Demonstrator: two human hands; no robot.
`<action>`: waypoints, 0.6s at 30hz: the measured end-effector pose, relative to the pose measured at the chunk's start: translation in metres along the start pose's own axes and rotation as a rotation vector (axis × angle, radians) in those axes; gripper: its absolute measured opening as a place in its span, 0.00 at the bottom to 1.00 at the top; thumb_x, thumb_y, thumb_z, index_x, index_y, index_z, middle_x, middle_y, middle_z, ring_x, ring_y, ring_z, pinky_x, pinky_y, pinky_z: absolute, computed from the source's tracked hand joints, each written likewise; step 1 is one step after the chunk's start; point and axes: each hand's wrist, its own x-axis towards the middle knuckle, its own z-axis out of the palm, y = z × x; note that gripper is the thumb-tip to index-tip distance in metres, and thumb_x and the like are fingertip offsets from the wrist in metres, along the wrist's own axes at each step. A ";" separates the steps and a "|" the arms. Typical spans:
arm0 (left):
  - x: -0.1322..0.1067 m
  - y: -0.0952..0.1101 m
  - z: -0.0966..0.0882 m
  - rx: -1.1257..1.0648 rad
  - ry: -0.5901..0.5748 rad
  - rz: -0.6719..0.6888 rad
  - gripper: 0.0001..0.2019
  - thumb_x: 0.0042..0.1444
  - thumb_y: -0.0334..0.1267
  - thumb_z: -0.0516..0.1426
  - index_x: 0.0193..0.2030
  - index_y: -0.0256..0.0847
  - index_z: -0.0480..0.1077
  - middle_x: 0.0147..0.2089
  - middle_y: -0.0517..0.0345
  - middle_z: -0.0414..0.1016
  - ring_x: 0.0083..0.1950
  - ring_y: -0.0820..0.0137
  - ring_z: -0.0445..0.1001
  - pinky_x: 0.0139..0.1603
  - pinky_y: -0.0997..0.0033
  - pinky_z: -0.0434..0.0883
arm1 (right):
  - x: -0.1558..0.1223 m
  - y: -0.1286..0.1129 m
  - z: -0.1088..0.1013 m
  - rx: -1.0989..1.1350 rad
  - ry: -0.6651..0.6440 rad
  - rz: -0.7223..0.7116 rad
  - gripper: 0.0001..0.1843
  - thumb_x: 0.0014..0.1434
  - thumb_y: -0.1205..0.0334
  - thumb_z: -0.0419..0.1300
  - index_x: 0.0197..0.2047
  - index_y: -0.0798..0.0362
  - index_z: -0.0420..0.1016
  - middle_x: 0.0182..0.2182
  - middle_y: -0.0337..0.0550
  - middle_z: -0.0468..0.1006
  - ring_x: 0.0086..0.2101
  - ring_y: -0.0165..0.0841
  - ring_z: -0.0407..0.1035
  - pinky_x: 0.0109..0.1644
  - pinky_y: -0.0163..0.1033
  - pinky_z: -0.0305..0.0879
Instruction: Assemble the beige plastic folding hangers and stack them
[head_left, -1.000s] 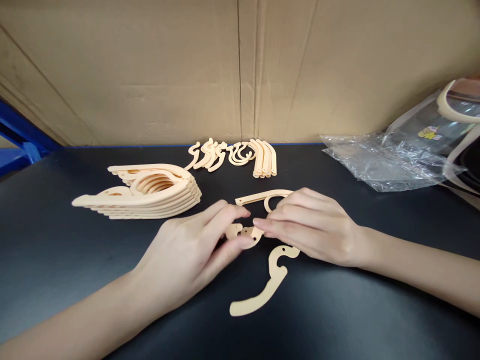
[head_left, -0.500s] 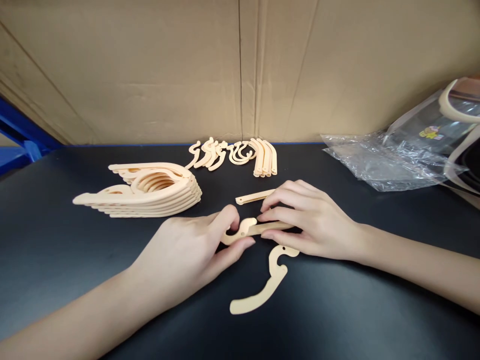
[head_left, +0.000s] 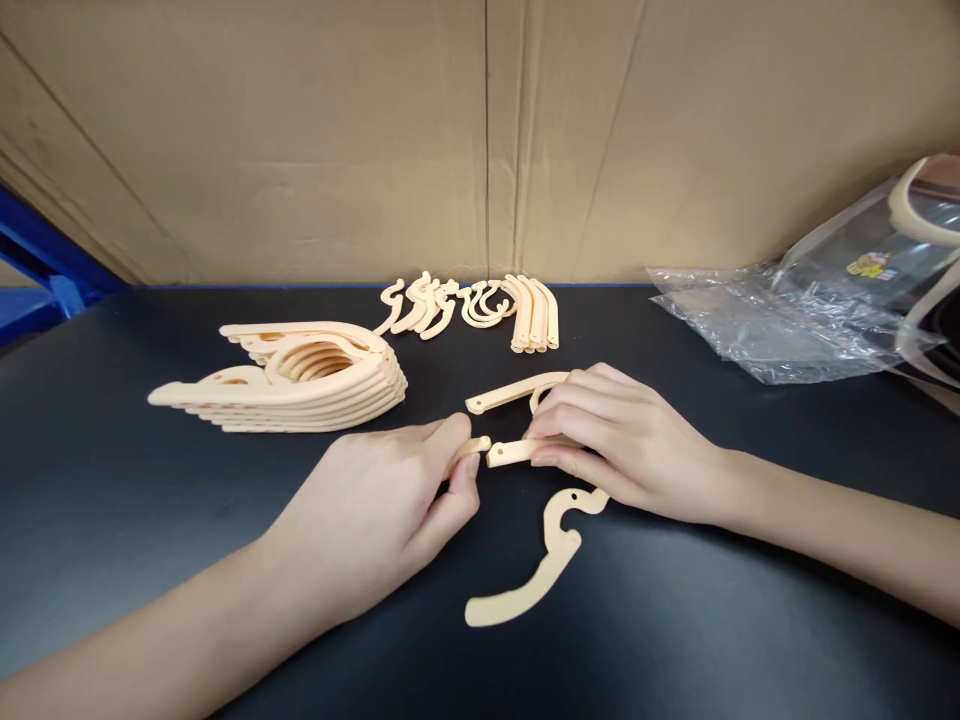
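Pinched between the thumb and fingers of my left hand is a small cream plastic hanger piece, mostly hidden, its rounded end pointing right. My right hand is closed around a cream folding hanger part, whose end with a hole faces that small piece across a slight gap. A second straight arm extends left from under the right fingers, with a bit of a curved ring by them. Below the hands a loose curved hanger arm lies flat on the black table, its upper end partly under my right hand.
At left stands a stack of folded cream hangers. Along the back lie several S-shaped arms, hooks and straight arms. Clear plastic bags are at right. A cardboard wall closes the back; a blue frame is at left.
The small piece in my left hand has turned and drawn back left, so its end is apart from the part in my right hand. More of that part's holed end shows.
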 end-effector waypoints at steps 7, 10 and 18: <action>-0.003 0.000 0.003 0.042 0.028 -0.004 0.20 0.68 0.52 0.47 0.29 0.44 0.52 0.18 0.71 0.55 0.15 0.76 0.56 0.19 0.74 0.49 | -0.001 -0.001 0.001 -0.079 0.041 -0.046 0.13 0.71 0.62 0.53 0.38 0.57 0.75 0.32 0.42 0.78 0.34 0.31 0.70 0.40 0.37 0.60; -0.004 0.001 0.004 0.052 0.045 -0.008 0.21 0.68 0.55 0.47 0.28 0.44 0.51 0.18 0.72 0.52 0.15 0.77 0.54 0.19 0.76 0.49 | 0.000 -0.001 0.000 -0.096 0.033 -0.049 0.13 0.71 0.62 0.53 0.37 0.56 0.74 0.32 0.42 0.78 0.34 0.31 0.69 0.41 0.37 0.60; -0.003 0.001 0.005 0.046 0.042 0.009 0.22 0.70 0.52 0.44 0.27 0.43 0.55 0.17 0.70 0.54 0.15 0.77 0.54 0.19 0.76 0.48 | 0.003 -0.004 0.000 -0.137 0.049 -0.109 0.14 0.72 0.63 0.51 0.36 0.57 0.74 0.31 0.45 0.78 0.33 0.33 0.68 0.40 0.39 0.63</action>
